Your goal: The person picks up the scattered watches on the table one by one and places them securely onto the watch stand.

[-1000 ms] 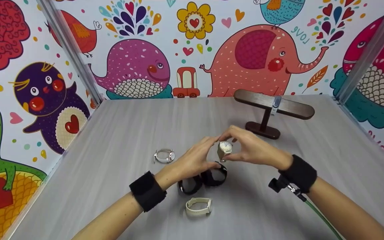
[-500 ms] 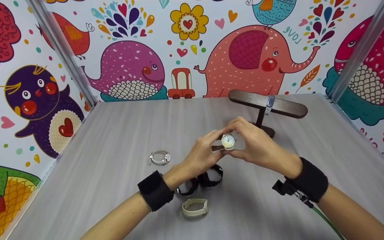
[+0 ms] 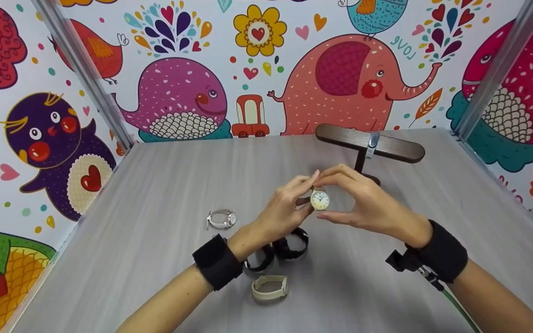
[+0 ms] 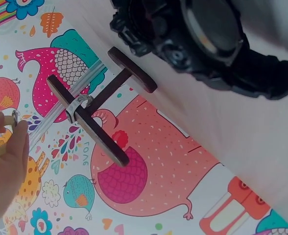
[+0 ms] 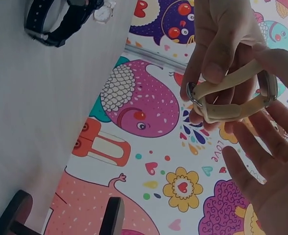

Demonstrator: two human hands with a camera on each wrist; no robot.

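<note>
L hand (image 3: 281, 210): pinches beige-strap watch (image 3: 319, 200) by strap, above table (image 3: 155, 194).
R hand (image 3: 363, 203): grip pinches same watch, thumb + forefinger at case; dial faces up.
Stand (image 3: 369, 147): dark wood T, just behind hands.
Black watches (image 3: 278, 252): two, under L wrist.
Cream band (image 3: 270, 287): nearest edge.
Silver watch (image 3: 221, 218): left.

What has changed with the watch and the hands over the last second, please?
Both hands, left and right, have lifted the watch a little higher above the table and turned it, so its white dial now faces the camera squarely. Both still pinch it. The stand, the silver watch, the two black watches and the cream band lie as before.
</note>
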